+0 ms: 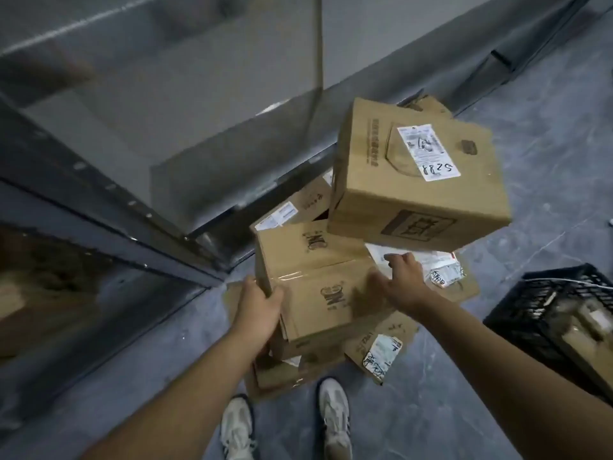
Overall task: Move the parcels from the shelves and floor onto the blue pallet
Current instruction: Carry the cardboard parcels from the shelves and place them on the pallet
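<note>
A stack of cardboard parcels stands on the grey floor in front of me. My left hand grips the left corner of a taped brown box in the stack. My right hand lies on that box's right side, fingers curled over its far edge by a white label. A larger box with a white label marked 5288 sits tilted on top at the back. Flatter parcels lie underneath. No blue pallet is in view.
Grey metal shelving runs along the left, with a lower shelf holding dim brown parcels. A black plastic crate stands at the right. My two white shoes are just below the stack.
</note>
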### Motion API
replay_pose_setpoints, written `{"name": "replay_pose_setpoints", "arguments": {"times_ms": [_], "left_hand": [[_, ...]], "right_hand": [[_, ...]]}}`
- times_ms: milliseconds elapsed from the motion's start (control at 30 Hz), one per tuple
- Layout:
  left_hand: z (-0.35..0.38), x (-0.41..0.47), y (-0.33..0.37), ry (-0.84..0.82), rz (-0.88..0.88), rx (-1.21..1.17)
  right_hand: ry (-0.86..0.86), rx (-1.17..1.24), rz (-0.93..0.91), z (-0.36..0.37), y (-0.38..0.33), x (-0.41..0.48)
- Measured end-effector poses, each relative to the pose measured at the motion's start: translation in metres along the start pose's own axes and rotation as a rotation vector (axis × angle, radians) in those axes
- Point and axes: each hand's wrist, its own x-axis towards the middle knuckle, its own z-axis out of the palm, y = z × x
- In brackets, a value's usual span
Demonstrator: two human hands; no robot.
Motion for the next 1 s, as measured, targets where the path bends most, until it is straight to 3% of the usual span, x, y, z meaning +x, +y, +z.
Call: {"name": "replay_pose_setpoints", "arguments": {"times_ms": [367, 567, 733, 1000], "left_hand": [[0.043, 0.034, -0.032, 0.192, -0.149, -0.229], [0.042, 0.009, -0.051, 0.220, -0.199, -0.359], [-0.006, -0.034, -0.069, 0.232, -0.184, -0.412], [-0.148, -0.161, -0.112, 0.346, -0.170, -0.476]], "right_hand": [[-0.262, 0.505, 0.128, 0.034, 0.027, 0.060], [-0.281, 0.575, 0.074, 0.043, 0.016, 0.039], [-0.327, 0.523, 0.089, 0.051, -0.016, -0.012], [-0.355, 0.530, -0.025, 0.095, -0.111, -0.166]]}}
